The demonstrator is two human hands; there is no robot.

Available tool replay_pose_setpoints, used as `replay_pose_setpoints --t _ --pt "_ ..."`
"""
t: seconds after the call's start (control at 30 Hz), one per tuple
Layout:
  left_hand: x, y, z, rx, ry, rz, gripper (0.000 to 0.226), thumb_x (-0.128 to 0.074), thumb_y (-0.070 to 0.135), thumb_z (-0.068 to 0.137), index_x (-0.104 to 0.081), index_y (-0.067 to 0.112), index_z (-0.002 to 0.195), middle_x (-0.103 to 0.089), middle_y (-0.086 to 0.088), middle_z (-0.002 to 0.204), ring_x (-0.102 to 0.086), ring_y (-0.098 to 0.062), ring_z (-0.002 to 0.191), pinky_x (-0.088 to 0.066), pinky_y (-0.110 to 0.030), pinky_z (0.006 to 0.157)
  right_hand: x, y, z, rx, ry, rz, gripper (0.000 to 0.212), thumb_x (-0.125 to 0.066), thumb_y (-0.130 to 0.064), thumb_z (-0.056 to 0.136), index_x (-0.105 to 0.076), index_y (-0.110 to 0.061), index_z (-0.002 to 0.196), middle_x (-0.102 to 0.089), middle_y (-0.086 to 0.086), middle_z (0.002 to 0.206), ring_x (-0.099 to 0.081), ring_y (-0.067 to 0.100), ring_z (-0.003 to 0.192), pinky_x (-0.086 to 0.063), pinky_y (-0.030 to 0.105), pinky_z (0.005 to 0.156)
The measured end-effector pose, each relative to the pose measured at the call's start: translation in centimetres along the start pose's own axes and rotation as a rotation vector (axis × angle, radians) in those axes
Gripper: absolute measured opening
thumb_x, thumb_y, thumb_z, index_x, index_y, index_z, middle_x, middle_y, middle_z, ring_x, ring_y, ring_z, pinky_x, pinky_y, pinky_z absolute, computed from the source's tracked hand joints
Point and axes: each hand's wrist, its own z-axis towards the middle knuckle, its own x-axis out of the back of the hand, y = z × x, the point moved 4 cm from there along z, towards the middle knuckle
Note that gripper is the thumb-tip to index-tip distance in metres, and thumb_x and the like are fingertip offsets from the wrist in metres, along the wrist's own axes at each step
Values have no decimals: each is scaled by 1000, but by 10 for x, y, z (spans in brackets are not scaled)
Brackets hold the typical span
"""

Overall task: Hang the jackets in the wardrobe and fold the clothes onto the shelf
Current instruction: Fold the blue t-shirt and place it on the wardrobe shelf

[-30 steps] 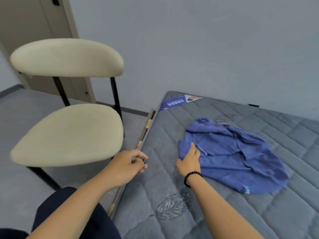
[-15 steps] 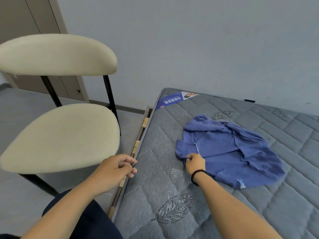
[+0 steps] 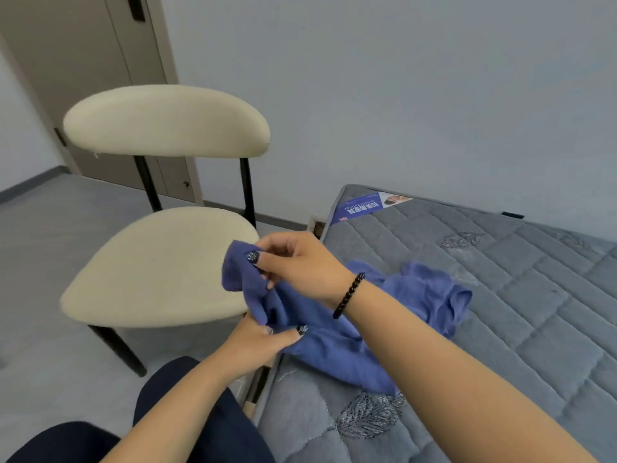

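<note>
Head view: at frame centre a blue garment (image 3: 337, 332) is pinched at one end by the right hand (image 3: 297, 265) and gripped lower by the left hand (image 3: 257, 342); the rest is draped on the bed (image 3: 500, 295), right of the chair (image 3: 160, 265).

cream chair (image 3: 160, 265) close left of mattress (image 3: 500, 295), narrow gap between

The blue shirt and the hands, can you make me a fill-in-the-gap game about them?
1. Both hands grip the ____ garment.
2. The right hand wears a black bead ____ on its wrist.
3. Part of the garment lies on the grey ____, while the left hand holds its near edge.
4. Beside the bed stands a cream ____ with black legs.

Missing words: blue; bracelet; mattress; chair
</note>
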Motion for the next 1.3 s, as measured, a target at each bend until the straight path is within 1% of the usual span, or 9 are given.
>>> replay_pose_setpoints --t 0.1,0.17,0.23,0.3,0.5,0.7,1.0,1.1,1.3 --pt "10 6 -12 145 128 -5 17 -48 27 100 -51 20 115 -54 4 94 -50 -2 84 -33 -5 66 -21 -19 6 43 -23 9 13 -52 2 94 -64 0 99 -63 11 79 -59 11 67 -53 19 64" --pt "28 7 -22 227 264 -264 16 -35 15 104 -45 18 115 -55 -4 103 -52 -9 94 -35 -3 76 -26 -20 7 103 53 -121 24 -50 6 91 -62 -3 110 -65 11 100 -62 15 77 -54 20 72" --pt "46 4 -30 355 390 -312 34 -30 14 105 -41 3 135 -51 -17 134 -49 -27 121 -33 -20 96 -28 -15 1 168 172 -258 39 -53 3 88 -55 -15 123 -57 5 121 -61 14 83 -51 17 73" --pt "62 8 -37 308 404 -321 35 -44 24 101 -56 -3 120 -60 -22 121 -58 -30 105 -43 -35 86 -31 -2 -8 196 255 -260 43 -59 -1 86 -48 -21 121 -50 2 127 -60 8 84 -49 16 69" --pt "115 13 -70 56 571 -639 19 -59 28 95 -58 11 103 -70 -11 93 -68 -23 86 -53 -33 73 -45 47 -34 31 111 -335 47 -78 -30 76 -54 -23 116 -62 -12 103 -59 3 94 -48 17 84" --pt "164 22 -108 -95 658 -862 9 -60 17 94 -60 9 97 -69 -1 77 -69 -8 64 -52 -22 53 -49 38 -33 116 190 -444 8 -65 -10 87 -69 -14 81 -70 7 79 -65 21 77 -53 39 78" --pt "218 6 -145 -11 808 -999 10 -64 1 87 -60 6 79 -61 -6 63 -56 -12 60 -44 -15 42 -36 -51 -6 212 284 -243 17 -59 -11 92 -63 -15 77 -59 3 75 -50 12 72 -42 21 69" --pt "223 8 -155 -72 855 -1071 14 -61 -5 87 -59 4 76 -61 -9 72 -59 -13 65 -48 -14 46 -35 -76 8 233 307 -261 14 -61 -12 91 -64 -3 81 -57 7 76 -48 14 72 -41 25 69" --pt "236 26 -176 -264 962 -1087 14 -59 -4 89 -60 4 78 -64 -4 76 -66 -10 70 -55 -18 63 -32 -138 24 329 312 -349 22 -61 -12 90 -61 -17 69 -58 -1 65 -50 7 61 -41 19 61"
